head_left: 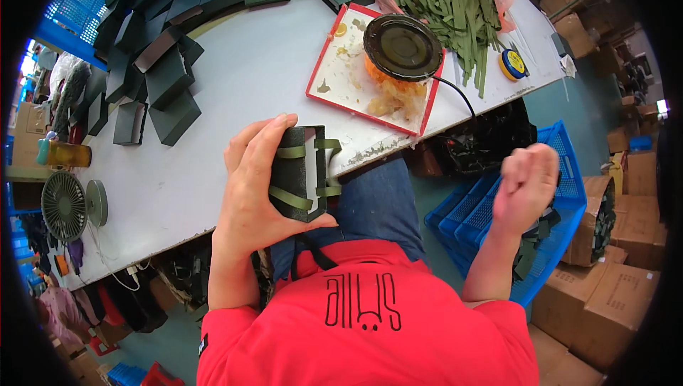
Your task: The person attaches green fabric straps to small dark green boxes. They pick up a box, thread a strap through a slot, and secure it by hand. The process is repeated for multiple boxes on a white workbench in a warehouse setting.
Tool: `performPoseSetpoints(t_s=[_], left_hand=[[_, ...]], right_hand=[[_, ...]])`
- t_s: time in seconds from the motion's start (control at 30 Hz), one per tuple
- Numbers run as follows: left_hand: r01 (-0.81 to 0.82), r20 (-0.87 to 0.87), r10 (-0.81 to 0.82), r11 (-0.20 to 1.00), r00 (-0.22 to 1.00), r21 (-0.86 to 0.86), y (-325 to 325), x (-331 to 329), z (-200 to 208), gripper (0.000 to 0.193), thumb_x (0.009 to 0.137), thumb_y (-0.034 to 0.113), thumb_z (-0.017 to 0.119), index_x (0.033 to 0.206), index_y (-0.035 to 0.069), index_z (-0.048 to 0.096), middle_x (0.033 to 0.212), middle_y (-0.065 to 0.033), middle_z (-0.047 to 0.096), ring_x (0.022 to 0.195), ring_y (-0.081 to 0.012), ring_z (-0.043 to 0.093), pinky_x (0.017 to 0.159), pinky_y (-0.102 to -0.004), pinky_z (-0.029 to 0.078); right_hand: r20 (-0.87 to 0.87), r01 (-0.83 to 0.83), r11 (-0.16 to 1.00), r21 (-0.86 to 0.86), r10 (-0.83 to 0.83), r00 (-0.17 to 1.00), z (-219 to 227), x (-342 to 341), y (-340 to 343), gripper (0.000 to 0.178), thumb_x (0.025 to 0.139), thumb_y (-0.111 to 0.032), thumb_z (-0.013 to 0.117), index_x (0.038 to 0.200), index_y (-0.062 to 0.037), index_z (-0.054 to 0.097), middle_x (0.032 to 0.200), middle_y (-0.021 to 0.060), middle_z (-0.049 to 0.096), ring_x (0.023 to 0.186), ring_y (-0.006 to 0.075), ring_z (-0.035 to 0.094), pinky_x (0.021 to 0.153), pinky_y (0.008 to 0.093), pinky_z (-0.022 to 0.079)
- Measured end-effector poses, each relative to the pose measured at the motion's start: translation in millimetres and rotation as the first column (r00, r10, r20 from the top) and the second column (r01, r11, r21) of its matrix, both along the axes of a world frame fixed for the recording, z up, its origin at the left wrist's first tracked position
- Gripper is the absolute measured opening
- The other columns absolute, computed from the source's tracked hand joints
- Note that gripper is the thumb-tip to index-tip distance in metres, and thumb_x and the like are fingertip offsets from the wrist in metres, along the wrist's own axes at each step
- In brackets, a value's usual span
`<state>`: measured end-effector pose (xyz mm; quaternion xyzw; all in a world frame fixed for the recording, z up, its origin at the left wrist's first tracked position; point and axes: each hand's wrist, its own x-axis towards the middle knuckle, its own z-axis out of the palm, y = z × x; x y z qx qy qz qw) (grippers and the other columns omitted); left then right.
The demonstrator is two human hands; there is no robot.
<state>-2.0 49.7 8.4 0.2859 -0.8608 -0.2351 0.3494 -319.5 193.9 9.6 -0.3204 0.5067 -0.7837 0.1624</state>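
Observation:
My left hand (250, 187) grips a small dark green box (292, 176) by its sides, above the table's front edge. Short olive ribbon strips (290, 198) cross the box, and their ends stick out past its right side. A pale inner face shows along the box. Off to the right, my right hand (525, 183) is raised above a blue plastic crate, fingers curled into a fist and slightly blurred. Whatever it may hold is hidden. Dark green pieces (530, 251) lie in the blue crate (562, 208).
A red-rimmed tray (334, 98) with a round black-topped pot (403, 46) and amber residue stands ahead; its cable hangs over the edge. Olive ribbons (455, 12) fill a pink bag. Many green boxes (171, 76) crowd the far left. A small fan (65, 204) sits at left.

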Motion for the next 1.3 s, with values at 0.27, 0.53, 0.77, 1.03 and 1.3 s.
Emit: performPoseSetpoints(t_s=[0.27,0.53,0.77,1.03,1.3], left_hand=[[0.070,0.017,-0.070,0.997,0.997,-0.042,9,-13,6,0.115,0.050,0.041,0.096,0.145,0.003,0.045,0.134,-0.0128,0.059,0.125,-0.0355,0.052,0.104,-0.0457,0.037],[0.006,0.026,-0.006,1.000,1.000,0.010,4,-14,-9,0.117,0.048,0.035,0.098,0.147,0.004,0.044,0.133,-0.0137,0.058,0.126,-0.0358,0.050,0.105,-0.0467,0.036],[-0.007,0.113,0.003,0.999,0.994,0.037,0,-15,-9,0.117,0.047,0.035,0.097,0.147,0.006,0.044,0.135,-0.0124,0.057,0.126,-0.0338,0.049,0.105,-0.0474,0.035],[0.037,0.243,-0.014,0.995,0.970,-0.093,1,-29,-10,0.107,0.052,0.036,0.093,0.145,0.012,0.048,0.140,-0.0075,0.056,0.128,-0.0319,0.048,0.103,-0.0509,0.033],[0.000,0.275,0.013,0.999,0.961,-0.046,1,-26,-9,0.112,0.051,0.035,0.096,0.146,0.006,0.044,0.137,-0.0115,0.058,0.125,-0.0350,0.050,0.104,-0.0478,0.035]], right_hand=[[0.132,-0.687,0.488,0.537,0.756,0.641,-19,111,-29,0.027,0.088,-0.005,0.077,0.112,0.0013,0.068,0.085,0.0007,0.066,0.060,0.0019,0.049,0.057,0.0198,0.041],[0.385,-0.476,0.854,0.210,0.376,0.843,-38,93,-36,0.012,0.101,-0.011,0.063,0.104,0.0008,0.065,0.090,0.0107,0.073,0.048,0.0049,0.050,0.044,0.0206,0.041],[0.197,-0.304,0.943,0.139,0.274,0.941,-30,54,-40,0.010,0.104,-0.012,0.058,0.107,-0.0032,0.061,0.082,0.0063,0.067,0.050,0.0021,0.042,0.045,0.0182,0.032],[0.048,-0.576,0.519,0.631,0.716,0.697,-3,109,-72,0.017,0.097,-0.013,0.067,0.093,0.0024,0.062,0.073,0.0066,0.065,0.064,0.0089,0.063,0.059,0.0256,0.050],[-0.060,-0.453,0.700,0.552,0.575,0.816,-19,95,-65,0.021,0.103,-0.015,0.056,0.091,0.0014,0.064,0.067,0.0054,0.059,0.060,0.0105,0.057,0.055,0.0301,0.045]])
